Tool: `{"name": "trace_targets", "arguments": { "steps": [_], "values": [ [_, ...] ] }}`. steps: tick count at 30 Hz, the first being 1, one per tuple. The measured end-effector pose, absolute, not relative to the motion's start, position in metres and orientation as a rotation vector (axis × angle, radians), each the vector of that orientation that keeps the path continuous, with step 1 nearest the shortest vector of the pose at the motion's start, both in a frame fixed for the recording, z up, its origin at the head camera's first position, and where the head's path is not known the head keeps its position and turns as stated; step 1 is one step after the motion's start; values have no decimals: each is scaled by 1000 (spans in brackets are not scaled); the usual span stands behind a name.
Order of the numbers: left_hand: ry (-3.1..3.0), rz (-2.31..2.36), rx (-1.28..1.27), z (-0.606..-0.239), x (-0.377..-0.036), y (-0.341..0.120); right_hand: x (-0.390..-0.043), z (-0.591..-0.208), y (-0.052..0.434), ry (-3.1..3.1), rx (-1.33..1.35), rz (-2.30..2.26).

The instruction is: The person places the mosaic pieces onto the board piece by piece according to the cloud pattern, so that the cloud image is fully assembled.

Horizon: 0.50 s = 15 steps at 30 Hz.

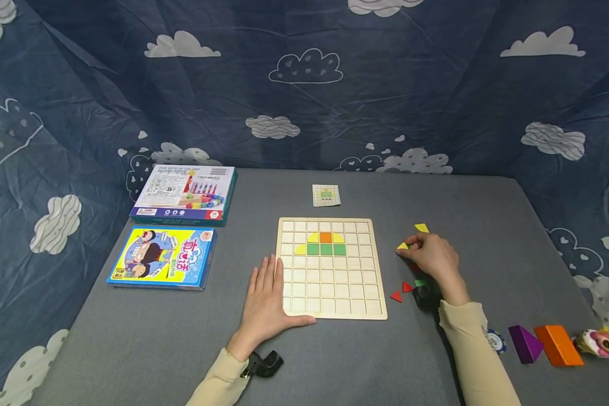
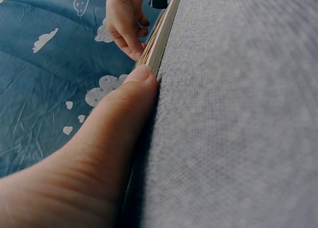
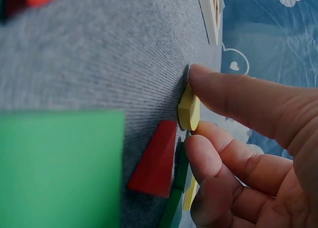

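While a dark blue cloud-print cloth (image 1: 223, 113) hangs behind, a grey desk (image 1: 132, 338) carries everything. Near its middle lies a pale wooden grid board (image 1: 332, 282), and to the left are two flat boxes, a white-and-teal box (image 1: 182, 194) just beyond a yellow-and-blue box (image 1: 161, 257). The left hand (image 1: 267, 299) has its fingers straight along the board's left edge and its thumb against the near edge, holding nothing. The right hand (image 1: 431, 256) is right of the board, its grip narrow. An orange block (image 1: 558, 345) and a purple block (image 1: 525, 344) sit at the near right; a small patterned card (image 1: 326, 195) lies beyond the board. On the board's far half are three green tiles (image 1: 326, 249), an orange tile (image 1: 326, 237) and yellow tiles (image 1: 338, 238). Thumb and forefinger pinch a small yellow piece (image 3: 189, 111); whether it has left the desk I cannot tell. The step looks like picking it up; the next move calls for a steady pinch, lifting clear of the neighbouring red piece (image 3: 156, 161).
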State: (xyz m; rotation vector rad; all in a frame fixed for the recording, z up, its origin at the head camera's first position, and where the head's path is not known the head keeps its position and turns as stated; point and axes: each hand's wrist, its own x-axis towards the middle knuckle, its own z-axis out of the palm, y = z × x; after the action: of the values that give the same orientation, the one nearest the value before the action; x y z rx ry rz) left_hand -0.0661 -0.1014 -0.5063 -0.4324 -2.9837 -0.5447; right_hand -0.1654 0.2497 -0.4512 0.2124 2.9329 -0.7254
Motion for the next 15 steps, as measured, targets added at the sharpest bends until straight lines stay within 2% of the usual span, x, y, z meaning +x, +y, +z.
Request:
{"name": "trace_targets", "arguments": {
  "steps": [15],
  "values": [
    [-2981, -537, -434, -508, -67, -102, -166, -454, 241, 2957, 109, -757]
  ]
}}
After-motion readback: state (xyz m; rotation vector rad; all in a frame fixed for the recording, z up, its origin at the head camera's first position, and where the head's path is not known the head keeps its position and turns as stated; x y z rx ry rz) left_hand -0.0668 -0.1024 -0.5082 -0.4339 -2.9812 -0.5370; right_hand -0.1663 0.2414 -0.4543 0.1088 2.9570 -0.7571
